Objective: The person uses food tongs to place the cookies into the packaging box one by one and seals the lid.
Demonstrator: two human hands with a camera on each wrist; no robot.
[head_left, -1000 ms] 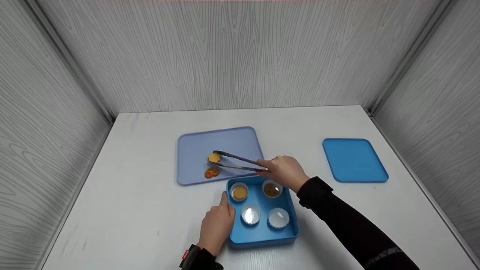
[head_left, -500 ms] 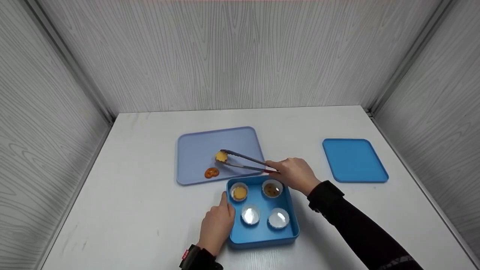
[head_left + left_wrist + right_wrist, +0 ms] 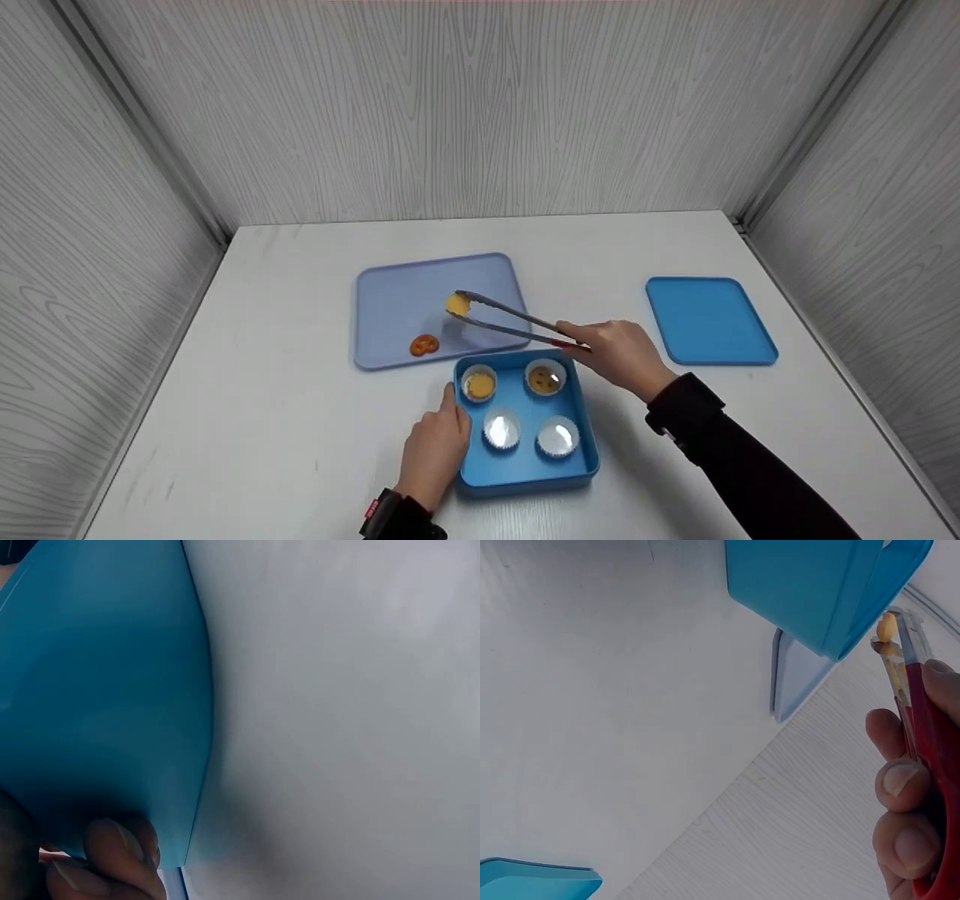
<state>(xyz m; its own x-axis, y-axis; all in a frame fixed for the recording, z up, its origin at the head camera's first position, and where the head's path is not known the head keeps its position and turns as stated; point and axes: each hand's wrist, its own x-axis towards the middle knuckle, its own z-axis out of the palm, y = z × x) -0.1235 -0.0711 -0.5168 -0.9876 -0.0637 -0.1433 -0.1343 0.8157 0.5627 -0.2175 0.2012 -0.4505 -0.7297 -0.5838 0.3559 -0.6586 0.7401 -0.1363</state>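
My right hand (image 3: 619, 356) grips red-handled metal tongs (image 3: 517, 322). Their tips pinch a small yellow scalloped cookie (image 3: 457, 304), held above the lavender tray (image 3: 390, 292). On that tray lies a brown pretzel (image 3: 424, 345). My left hand (image 3: 435, 454) holds the left wall of a blue box (image 3: 517, 476); its fingertips show against the outer wall in the left wrist view. Inside the box, one paper cup (image 3: 478, 383) has a yellow cookie, another cup (image 3: 544, 377) a brown spotted cookie. Two pale cups (image 3: 501, 430) stand nearer the front with no food visible.
A flat blue tray or lid (image 3: 711, 321) lies at the right of the white table (image 3: 262, 390). Grey wood-grain panels (image 3: 480, 112) enclose the table at the back and both sides. The box's far edge sits close to the lavender tray.
My right hand has drawn the tongs and yellow cookie to the right and up off the tray. The left hand, box and pretzel have stayed put.
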